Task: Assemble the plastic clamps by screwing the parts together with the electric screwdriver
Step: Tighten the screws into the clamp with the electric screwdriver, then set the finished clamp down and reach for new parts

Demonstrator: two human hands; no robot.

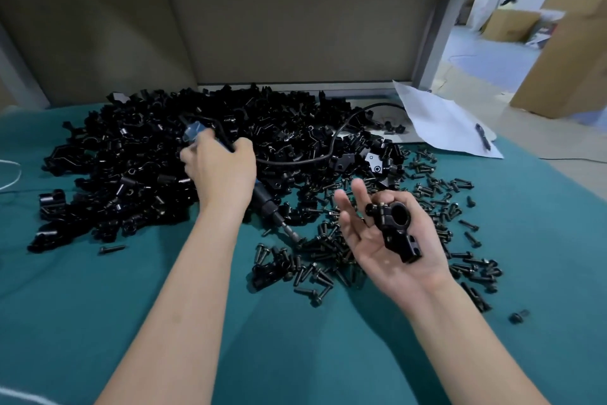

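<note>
- I am gripping the electric screwdriver (263, 200) in my left hand (220, 171), my fingers (189, 155) and thumb wrapping right round its body so that the tool is ready to drive.
- I am tilting it so its bit (289, 230) is pointing down and to my right, towards the loose screws (325, 253). Judging by that, the tip is being kept close to where the next screw will come from.
- My left arm is reaching forward over the near edge of the pile of black clamp parts (138, 155), wrist bent slightly inward, the tool's cable (295, 160) trailing away across the pile.
- I am cradling a clamp (397, 229) in my right hand (371, 250), palm turned up, just above the scattered screws.
- My thumb is curling over the clamp's top to steady it, while the other fingers (358, 189) are spreading loosely and holding nothing.
- I am turning the clamp so its round bore is facing me, probably to check how the halves are sitting.
- My right forearm is coming in from the lower right, the hand hanging above the teal surface (98, 322) rather than resting on it.
- The parts and screws are lying in two heaps side by side, likely so that either hand can reach one without crossing the other.
</note>
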